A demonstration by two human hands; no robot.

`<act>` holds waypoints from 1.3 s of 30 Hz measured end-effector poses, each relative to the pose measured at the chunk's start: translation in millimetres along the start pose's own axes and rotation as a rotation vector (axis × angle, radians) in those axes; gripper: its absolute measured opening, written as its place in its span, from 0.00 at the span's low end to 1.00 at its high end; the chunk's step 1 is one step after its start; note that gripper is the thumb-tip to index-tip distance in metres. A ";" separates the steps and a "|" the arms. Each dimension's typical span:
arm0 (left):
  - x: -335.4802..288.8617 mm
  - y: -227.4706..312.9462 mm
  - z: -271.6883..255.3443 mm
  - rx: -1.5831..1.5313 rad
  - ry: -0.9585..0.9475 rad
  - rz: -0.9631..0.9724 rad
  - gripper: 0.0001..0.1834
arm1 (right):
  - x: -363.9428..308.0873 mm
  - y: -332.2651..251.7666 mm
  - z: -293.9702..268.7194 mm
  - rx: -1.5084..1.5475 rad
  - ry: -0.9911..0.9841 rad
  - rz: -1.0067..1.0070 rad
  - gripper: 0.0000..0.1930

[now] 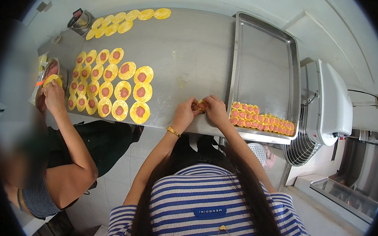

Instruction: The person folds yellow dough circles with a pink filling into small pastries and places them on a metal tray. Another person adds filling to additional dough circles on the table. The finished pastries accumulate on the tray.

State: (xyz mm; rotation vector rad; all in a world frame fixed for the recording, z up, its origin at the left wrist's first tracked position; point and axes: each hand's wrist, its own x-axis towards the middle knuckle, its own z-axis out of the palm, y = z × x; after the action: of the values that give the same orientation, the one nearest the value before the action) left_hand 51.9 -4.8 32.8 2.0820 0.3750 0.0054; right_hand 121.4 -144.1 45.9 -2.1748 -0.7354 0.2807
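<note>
Between my left hand and my right hand is a small dumpling, its yellow wrapper gathered around pink filling. The fingers of both hands are closed on it from either side, just above the table's near edge. To my right, finished-looking open-topped dumplings stand packed in rows at the near end of a metal tray. Left of my hands, round yellow wrappers lie flat in rows, each with a lump of pink filling on it.
Plain yellow wrappers lie along the steel table's far edge near a metal container. At left, a co-worker's hand holds a wrapper by a bowl of pink filling. A white machine stands right of the tray.
</note>
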 end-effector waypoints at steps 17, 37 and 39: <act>1.4 -7.1 -5.4 -0.159 0.016 0.088 0.13 | 4.4 13.3 -5.2 -0.048 0.033 -0.065 0.12; 3.7 -6.2 -2.1 -0.068 -0.008 0.063 0.13 | 8.7 1.0 -1.4 0.055 -0.037 -0.054 0.15; 3.2 -7.4 -1.8 -0.116 0.005 0.053 0.12 | 7.6 0.5 -2.1 0.037 0.013 -0.058 0.15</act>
State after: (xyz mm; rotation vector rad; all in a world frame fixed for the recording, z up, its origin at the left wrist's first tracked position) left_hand 52.8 1.0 27.0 1.9773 0.3147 0.0623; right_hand 128.6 -141.2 47.3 -2.1150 -0.7786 0.2485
